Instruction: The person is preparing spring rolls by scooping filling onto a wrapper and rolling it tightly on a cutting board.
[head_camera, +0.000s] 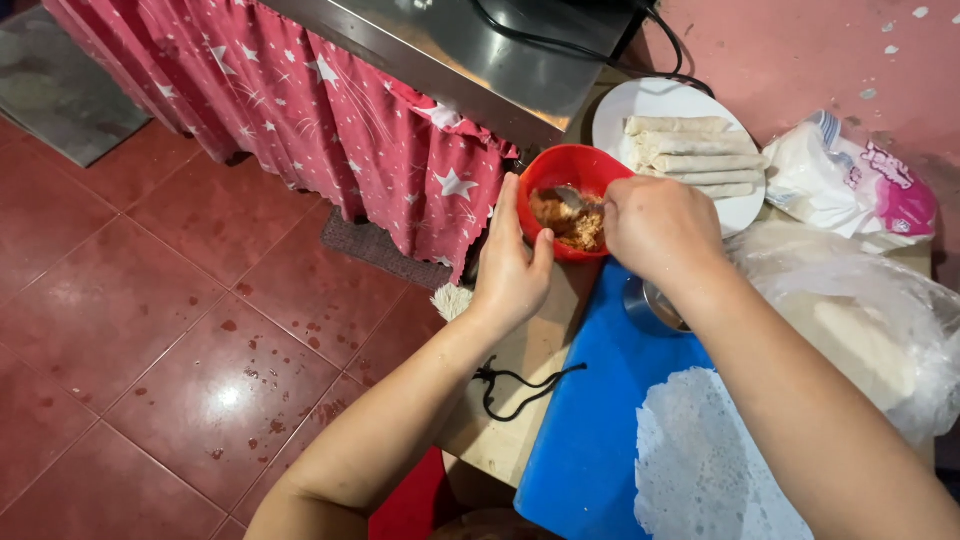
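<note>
My left hand (512, 262) cups the near left side of a red bowl (556, 168) that holds a brownish minced filling (570, 222). My right hand (658, 226) is closed around a metal spoon (573, 196) whose bowl dips into the filling. A thin white wrapper sheet (700, 465) lies flat on a blue cutting board (600, 400) below my right forearm. Behind the bowl a white plate (625, 105) carries several rolled wrappers (690, 150).
A clear plastic bag of wrappers (870, 330) lies at the right, a white and pink packet (850, 180) behind it. A black cord (515, 385) lies on the wooden tabletop. A metal counter (450, 50) with a red starred curtain (300, 110) stands beyond; red floor tiles (150, 350) at left.
</note>
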